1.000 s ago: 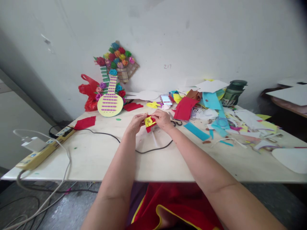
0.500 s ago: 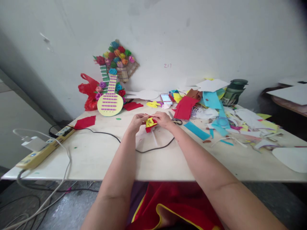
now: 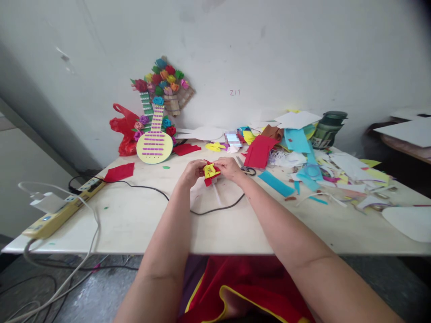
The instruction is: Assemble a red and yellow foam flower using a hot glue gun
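Between my two hands, above the middle of the white table [image 3: 134, 229], is a paper flower [image 3: 210, 171] with a yellow centre and red outer petals. My left hand [image 3: 194, 172] pinches its left side. Closed on its upper right edge is my right hand [image 3: 229, 167]. A thin white stick [image 3: 217, 195] slants down below the flower; whether it is joined to it I cannot tell. Just right of my right hand lie scissors [image 3: 248, 171] with dark handles, partly covered by the hand.
A black cable [image 3: 215, 211] curves under my hands from a yellow power strip [image 3: 63, 211]. A yellow lute-shaped craft [image 3: 155, 147] leans at the back left beside a red bag [image 3: 124, 130]. Red crepe paper [image 3: 261, 151], blue strips [image 3: 276, 184] and a green bottle [image 3: 329, 130] stand right.
My fingers have shifted slightly around the flower, and its red petals show a little differently at the top. Everything else stays in place.
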The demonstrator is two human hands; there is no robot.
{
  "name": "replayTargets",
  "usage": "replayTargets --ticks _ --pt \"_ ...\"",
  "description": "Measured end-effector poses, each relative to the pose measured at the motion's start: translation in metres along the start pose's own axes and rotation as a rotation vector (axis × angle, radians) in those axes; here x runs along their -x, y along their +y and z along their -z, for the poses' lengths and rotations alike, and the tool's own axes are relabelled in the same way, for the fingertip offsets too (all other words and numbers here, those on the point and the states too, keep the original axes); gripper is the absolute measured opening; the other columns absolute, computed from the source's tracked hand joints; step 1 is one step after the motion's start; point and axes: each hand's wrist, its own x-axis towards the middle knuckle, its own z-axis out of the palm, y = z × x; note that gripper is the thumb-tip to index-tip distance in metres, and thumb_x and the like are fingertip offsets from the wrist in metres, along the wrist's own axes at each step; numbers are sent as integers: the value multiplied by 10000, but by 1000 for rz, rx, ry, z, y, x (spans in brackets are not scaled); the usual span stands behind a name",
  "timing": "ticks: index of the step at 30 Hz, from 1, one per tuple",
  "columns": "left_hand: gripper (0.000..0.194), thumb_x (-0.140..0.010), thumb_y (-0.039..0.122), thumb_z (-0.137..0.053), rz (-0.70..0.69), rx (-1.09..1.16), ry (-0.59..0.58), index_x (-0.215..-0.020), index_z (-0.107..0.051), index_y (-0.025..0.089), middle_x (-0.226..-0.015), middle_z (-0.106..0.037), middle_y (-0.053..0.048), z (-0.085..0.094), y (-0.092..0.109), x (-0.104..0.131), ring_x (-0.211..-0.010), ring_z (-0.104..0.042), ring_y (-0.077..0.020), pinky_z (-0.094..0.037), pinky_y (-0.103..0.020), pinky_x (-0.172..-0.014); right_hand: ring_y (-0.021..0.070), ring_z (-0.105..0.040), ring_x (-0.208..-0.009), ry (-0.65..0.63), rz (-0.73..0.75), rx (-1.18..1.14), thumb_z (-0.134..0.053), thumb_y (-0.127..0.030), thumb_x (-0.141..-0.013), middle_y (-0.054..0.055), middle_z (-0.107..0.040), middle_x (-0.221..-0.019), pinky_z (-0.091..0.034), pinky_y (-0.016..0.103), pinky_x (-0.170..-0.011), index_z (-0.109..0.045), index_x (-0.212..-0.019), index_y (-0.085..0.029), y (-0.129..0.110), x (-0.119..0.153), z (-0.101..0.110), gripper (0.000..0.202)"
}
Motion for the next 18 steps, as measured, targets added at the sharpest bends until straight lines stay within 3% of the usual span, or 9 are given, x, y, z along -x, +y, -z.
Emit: replayTargets --ticks 6,18 --pt "158 -471 131 -636 7 30 27 -621 -586 127 -611 -591 -8 2 0 1 -546 -552 -116 -412 -220 -492 133 -612 -710 36 5 -45 -526 -128 -778 38 -695 -786 -452 230 -671 -745 -834 -190 0 -1 0 234" --pt "203 -515 147 -710 -28 68 -31 -678 -589 131 -690 -629 -23 2 1 3 -595 -584 -122 -440 -227 -532 129 -618 -711 92 -110 -98 -553 -117 -753 28 -709 -769 -462 221 -664 -740 -791 -181 -7 -2 1 201"
